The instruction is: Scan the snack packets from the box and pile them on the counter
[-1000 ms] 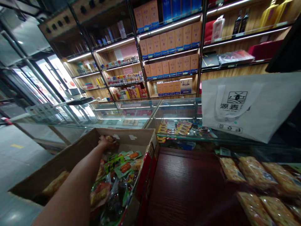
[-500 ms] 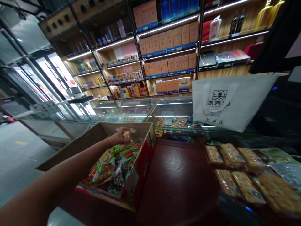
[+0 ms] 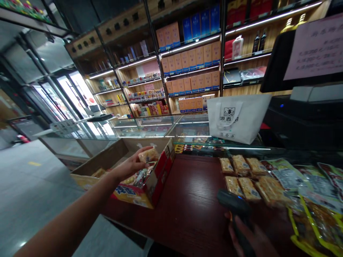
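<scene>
- Nearest me, at the bottom edge, my right hand (image 3: pixel 250 233) is wrapped around the handle of a dark handheld scanner (image 3: pixel 232 201) with a small blue light; motion blurs the fingers.
- Under it spreads a glossy reddish-brown wooden counter (image 3: pixel 193 189).
- On my far right lie shiny clear plastic bags with bright yellow edges (image 3: pixel 321 223), their dark brownish contents showing through.
- Just beyond the scanner's head, six pale golden, block-shaped snack packets in clear wrap (image 3: pixel 249 189) lie in two rows of three.
- Right of those I see flat green-and-silver plastic pouches (image 3: pixel 291 175), partly overlapping.
- To the left, my left hand (image 3: pixel 131 167) reaches over an open cardboard box with red and yellow printed sides (image 3: pixel 160 180), gripping one more pale golden wrapped snack packet (image 3: pixel 148 155) between thumb and fingers. The packet is near the box's right wall, above assorted wrapped snacks (image 3: pixel 140 176); I cannot tell whether it touches them.
- Behind the packets, a white carrier bag with a black windmill logo (image 3: pixel 239 125) stands upright.
- Farther back run glass display cases (image 3: pixel 144 123).
- Farthest, lit wooden shelves hold rows of orange-and-blue boxes (image 3: pixel 191 59).
</scene>
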The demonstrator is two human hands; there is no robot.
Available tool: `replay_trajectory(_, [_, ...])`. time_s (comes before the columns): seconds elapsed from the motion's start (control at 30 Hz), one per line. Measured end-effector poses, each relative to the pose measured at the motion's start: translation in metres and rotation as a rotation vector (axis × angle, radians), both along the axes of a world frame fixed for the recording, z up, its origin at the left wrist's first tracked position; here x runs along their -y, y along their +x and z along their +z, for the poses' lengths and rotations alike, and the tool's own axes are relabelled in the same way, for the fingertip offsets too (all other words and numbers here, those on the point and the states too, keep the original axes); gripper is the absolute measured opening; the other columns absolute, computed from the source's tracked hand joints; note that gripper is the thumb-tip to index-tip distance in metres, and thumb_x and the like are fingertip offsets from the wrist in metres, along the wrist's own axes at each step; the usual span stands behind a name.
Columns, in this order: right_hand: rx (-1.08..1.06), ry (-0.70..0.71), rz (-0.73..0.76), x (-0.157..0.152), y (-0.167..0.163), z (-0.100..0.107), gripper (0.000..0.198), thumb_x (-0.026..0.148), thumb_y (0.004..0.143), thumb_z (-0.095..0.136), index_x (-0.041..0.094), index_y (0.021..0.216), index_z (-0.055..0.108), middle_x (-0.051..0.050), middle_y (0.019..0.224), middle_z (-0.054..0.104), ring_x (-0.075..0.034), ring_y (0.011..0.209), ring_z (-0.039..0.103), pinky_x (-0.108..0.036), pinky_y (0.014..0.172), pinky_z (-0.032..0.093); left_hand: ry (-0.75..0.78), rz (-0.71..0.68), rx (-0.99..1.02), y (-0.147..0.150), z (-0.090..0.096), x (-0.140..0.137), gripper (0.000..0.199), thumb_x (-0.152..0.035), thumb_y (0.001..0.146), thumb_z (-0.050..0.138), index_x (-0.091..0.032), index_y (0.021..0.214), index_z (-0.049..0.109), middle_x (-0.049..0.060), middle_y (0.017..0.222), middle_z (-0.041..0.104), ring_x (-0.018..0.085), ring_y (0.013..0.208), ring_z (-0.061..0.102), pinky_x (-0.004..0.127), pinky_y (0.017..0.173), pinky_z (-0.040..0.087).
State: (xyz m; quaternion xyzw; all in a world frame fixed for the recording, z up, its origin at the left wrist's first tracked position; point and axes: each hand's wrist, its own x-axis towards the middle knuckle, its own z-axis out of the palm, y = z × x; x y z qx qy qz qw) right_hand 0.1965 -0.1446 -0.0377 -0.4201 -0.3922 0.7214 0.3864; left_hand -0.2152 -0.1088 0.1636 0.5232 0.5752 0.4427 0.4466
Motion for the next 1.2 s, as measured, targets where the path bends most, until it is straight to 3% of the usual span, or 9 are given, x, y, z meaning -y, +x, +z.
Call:
replay_trajectory(0.1, [-0.053,0.04,-0.051,0.0,-0.002,0.001,0.065,0.076,0.072,0.073,0.016,0.094,0.07,-0.001,0.062,0.065,-0.011,0.037,0.05,-0.023,0.036,0.037,0.138,0.028,0.267,0.044,0.008,0.026,0.092,-0.024,0.06,0.087,-0.029,0.143,0.048,0.009,0.132,0.066,0.035,0.124,0.062,0.048,0.106,0.048])
replay_trajectory(0.2, [-0.087,0.083,-0.143,0.01,-0.007,0.014,0.066,0.073,0.067,0.079,0.014,0.095,0.069,0.002,0.059,0.063,-0.01,0.036,0.048,-0.021,0.035,0.035,0.196,0.057,0.486,0.105,0.002,0.047,0.079,-0.045,0.068,0.084,-0.028,0.139,0.054,0.011,0.135,0.065,0.037,0.126,0.06,0.051,0.108,0.046])
replay_trajectory(0.33, [-0.105,0.172,-0.268,0.03,-0.009,0.041,0.054,0.063,0.072,0.082,0.015,0.093,0.068,0.002,0.062,0.064,-0.008,0.041,0.049,-0.02,0.039,0.04,0.136,0.082,0.776,0.196,-0.034,0.063,0.06,-0.047,0.083,0.072,-0.032,0.138,0.056,0.008,0.133,0.067,0.031,0.123,0.064,0.049,0.11,0.046])
replay_trajectory(0.43, [-0.123,0.193,-0.402,0.043,-0.004,0.059,0.055,0.06,0.073,0.082,0.016,0.102,0.066,0.001,0.064,0.067,-0.008,0.041,0.048,-0.019,0.039,0.038,0.114,0.083,0.934,0.255,-0.067,0.072,0.063,-0.038,0.083,0.073,-0.038,0.141,0.051,0.004,0.138,0.065,0.029,0.124,0.063,0.046,0.11,0.046])
replay_trajectory(0.57, [-0.091,0.224,-0.458,0.057,0.007,0.069,0.052,0.056,0.065,0.088,0.018,0.089,0.062,0.005,0.055,0.063,-0.008,0.041,0.048,-0.019,0.04,0.041,0.05,0.062,0.984,0.305,-0.095,0.085,0.071,-0.04,0.085,0.071,-0.047,0.148,0.038,0.001,0.143,0.06,0.028,0.126,0.061,0.044,0.106,0.049])
replay_trajectory(0.73, [-0.036,0.155,-0.521,0.065,0.023,0.068,0.052,0.044,0.061,0.094,0.018,0.094,0.064,0.007,0.057,0.064,-0.009,0.043,0.05,-0.019,0.041,0.043,0.026,0.033,0.848,0.324,-0.106,0.096,0.057,-0.045,0.083,0.075,-0.046,0.134,0.049,-0.001,0.143,0.058,0.025,0.124,0.061,0.036,0.101,0.051])
replay_trajectory(0.9, [-0.015,0.177,-0.566,0.061,0.041,0.074,0.049,0.042,0.061,0.094,0.018,0.094,0.066,0.004,0.065,0.069,-0.01,0.046,0.053,-0.02,0.043,0.045,0.037,-0.025,0.654,0.313,-0.109,0.089,0.044,-0.046,0.078,0.08,-0.033,0.112,0.055,0.002,0.114,0.07,0.022,0.099,0.07,0.032,0.084,0.056])
replay_trajectory(1.07, [0.077,0.228,-0.562,0.061,0.052,0.086,0.043,0.037,0.059,0.092,0.018,0.091,0.07,0.001,0.076,0.074,-0.013,0.054,0.059,-0.023,0.049,0.049,-0.009,-0.133,0.347,0.29,-0.084,0.077,0.045,-0.048,0.069,0.086,-0.023,0.101,0.067,0.0,0.067,0.068,0.014,0.055,0.061,0.021,0.049,0.047])
replay_trajectory(1.2, [0.243,0.299,-0.536,0.066,0.057,0.092,0.031,0.039,0.068,0.086,0.019,0.088,0.073,0.002,0.064,0.07,-0.016,0.056,0.06,-0.027,0.057,0.051,-0.045,-0.127,0.266,0.281,-0.068,0.072,0.046,-0.05,0.061,0.089,-0.018,0.092,0.075,0.004,0.065,0.072,0.016,0.051,0.062,0.024,0.047,0.051])
